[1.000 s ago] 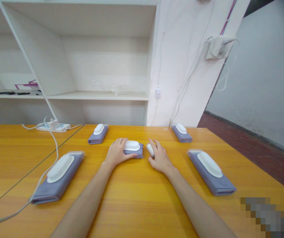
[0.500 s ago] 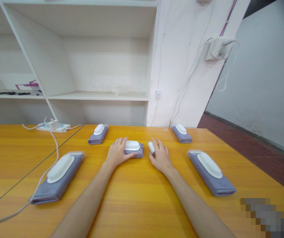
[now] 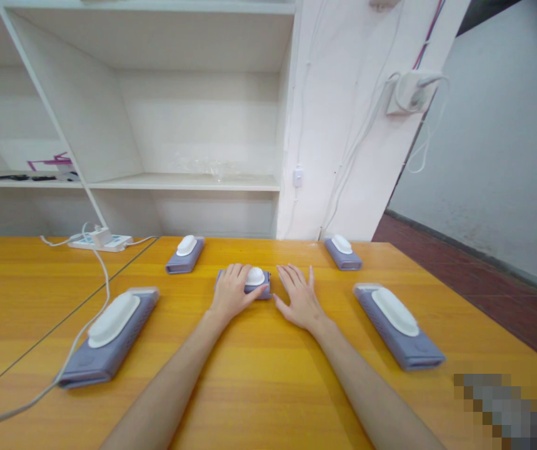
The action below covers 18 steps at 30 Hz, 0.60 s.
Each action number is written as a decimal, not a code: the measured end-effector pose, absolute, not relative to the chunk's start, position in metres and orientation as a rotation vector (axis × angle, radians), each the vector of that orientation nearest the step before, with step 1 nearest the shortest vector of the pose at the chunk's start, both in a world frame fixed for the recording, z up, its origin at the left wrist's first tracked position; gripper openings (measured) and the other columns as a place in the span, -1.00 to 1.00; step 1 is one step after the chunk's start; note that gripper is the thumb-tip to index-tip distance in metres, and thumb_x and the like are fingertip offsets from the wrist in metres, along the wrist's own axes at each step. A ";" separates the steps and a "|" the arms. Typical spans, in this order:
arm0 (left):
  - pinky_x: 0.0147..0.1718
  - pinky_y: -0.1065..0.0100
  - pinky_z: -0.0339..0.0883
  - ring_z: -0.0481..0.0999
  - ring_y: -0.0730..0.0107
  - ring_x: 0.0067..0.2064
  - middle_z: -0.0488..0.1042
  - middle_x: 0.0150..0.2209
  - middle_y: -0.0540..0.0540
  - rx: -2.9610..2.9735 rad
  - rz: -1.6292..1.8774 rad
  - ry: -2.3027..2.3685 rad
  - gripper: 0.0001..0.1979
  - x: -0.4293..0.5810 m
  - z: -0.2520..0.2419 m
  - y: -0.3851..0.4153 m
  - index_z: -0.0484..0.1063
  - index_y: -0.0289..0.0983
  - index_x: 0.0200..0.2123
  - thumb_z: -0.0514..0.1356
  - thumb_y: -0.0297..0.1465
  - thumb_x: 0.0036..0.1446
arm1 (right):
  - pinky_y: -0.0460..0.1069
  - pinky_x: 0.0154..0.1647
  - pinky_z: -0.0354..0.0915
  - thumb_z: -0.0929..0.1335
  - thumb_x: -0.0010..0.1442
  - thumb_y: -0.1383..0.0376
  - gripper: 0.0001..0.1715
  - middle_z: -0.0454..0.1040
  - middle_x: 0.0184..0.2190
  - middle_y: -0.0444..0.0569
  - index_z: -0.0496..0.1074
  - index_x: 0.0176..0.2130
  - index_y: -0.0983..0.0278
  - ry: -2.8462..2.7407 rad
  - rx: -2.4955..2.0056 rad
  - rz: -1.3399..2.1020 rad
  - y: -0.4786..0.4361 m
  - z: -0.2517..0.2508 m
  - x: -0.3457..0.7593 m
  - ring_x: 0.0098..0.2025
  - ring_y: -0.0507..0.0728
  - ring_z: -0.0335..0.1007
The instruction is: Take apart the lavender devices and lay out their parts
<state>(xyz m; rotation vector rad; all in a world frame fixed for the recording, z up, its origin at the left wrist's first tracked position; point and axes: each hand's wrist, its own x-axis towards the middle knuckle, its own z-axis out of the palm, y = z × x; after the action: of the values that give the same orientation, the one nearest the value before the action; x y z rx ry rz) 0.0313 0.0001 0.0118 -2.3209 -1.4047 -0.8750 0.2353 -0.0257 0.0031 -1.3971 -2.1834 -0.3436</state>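
A small purple device with a white ribbed top [image 3: 255, 277] lies on the orange wooden table [image 3: 259, 381], at the centre and far from me. My left hand [image 3: 229, 295] lies over its left half, fingers curled across the top and thumb along the front edge. Just right of the device, my right hand [image 3: 299, 297] rests flat on the table with its fingers stretched out and spread. The small white piece that was by this hand is not visible now.
Two more small purple devices [image 3: 184, 255] [image 3: 342, 252] sit near the far edge. Larger ones lie at the left [image 3: 109, 334] and right [image 3: 397, 325]. A power strip [image 3: 102, 240] with a white cable [image 3: 80, 331] is at the far left. White shelves [image 3: 184, 181] stand behind.
My left hand slid further over the device, covering more of its white top. My right hand flattened onto the table, and the small white piece beside it went out of sight.
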 end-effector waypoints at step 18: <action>-0.28 0.32 0.18 0.39 0.26 -0.25 0.39 -0.32 -0.07 -2.141 -0.881 -1.726 -0.66 0.048 0.019 0.001 0.26 -0.21 -0.33 0.15 -0.06 0.00 | 0.38 0.21 -0.63 0.34 0.02 -0.10 -0.05 0.26 0.13 0.06 0.04 0.23 0.29 -2.247 -1.216 -0.304 -0.027 0.010 0.215 0.24 0.30 -0.08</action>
<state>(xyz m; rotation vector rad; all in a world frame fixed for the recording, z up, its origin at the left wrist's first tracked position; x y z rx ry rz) 0.0480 0.0008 0.0192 -2.1407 -1.7259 -0.8810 0.2152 -0.0273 0.0099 -1.2160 -2.2470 -0.3043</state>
